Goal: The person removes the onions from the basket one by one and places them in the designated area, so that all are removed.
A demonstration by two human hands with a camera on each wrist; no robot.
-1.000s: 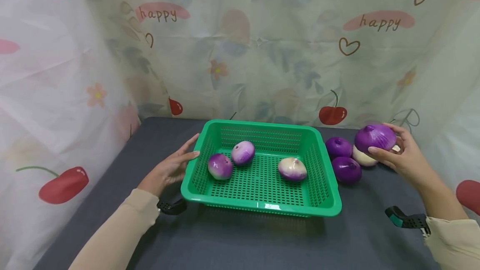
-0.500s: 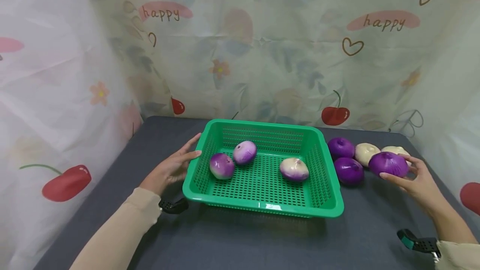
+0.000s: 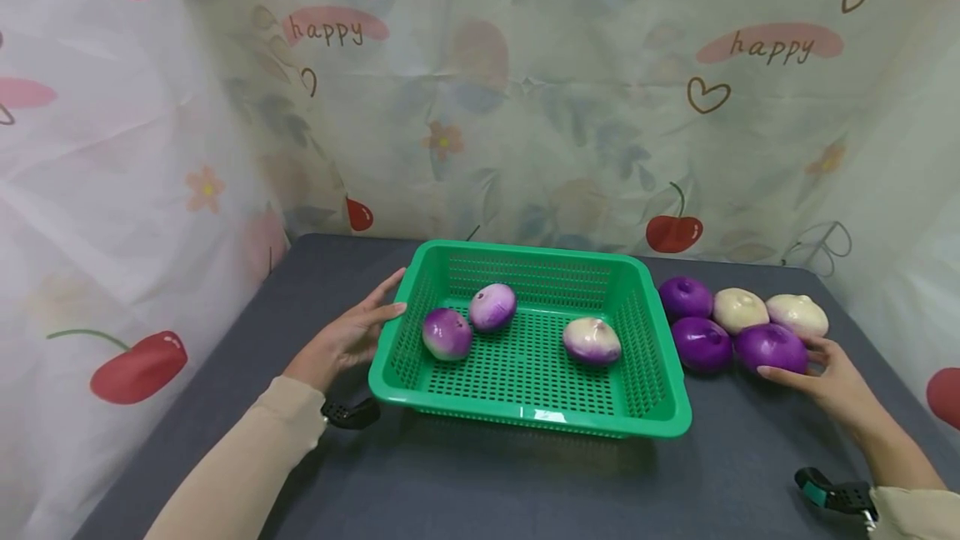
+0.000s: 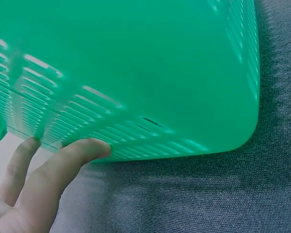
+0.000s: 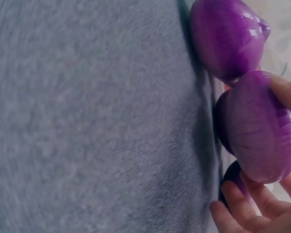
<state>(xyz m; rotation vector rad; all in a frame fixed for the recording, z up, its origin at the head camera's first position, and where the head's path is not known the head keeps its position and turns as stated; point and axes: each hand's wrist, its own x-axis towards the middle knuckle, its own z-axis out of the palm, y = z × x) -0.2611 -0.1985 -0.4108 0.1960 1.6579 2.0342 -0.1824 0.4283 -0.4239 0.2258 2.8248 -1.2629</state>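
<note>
My left hand (image 3: 348, 338) touches the left side of a green plastic basket (image 3: 528, 417). Its thumb lies at the rim, and in the left wrist view slightly bent fingers (image 4: 70, 162) touch the slotted outer wall. Inside the basket are a purple-and-white onion (image 3: 447, 334), a paler purple onion (image 3: 492, 307) and a half-white onion (image 3: 592, 342). To the right of the basket my right hand (image 3: 836, 382) holds a purple onion (image 3: 772, 348) between thumb and fingers, low at the table. That onion sits beside another purple onion (image 3: 702, 345).
Behind these two stand another purple onion (image 3: 686, 298), a white onion (image 3: 739, 310) and a second white onion (image 3: 798, 315), close together by the basket's right side. Dark cloth covers the table (image 3: 480, 490). A printed curtain (image 3: 570, 107) hangs behind and at both sides.
My right hand has lowered the purple onion from above the group to the table, in front of the white onions, which now show fully. The left hand has stayed at the basket.
</note>
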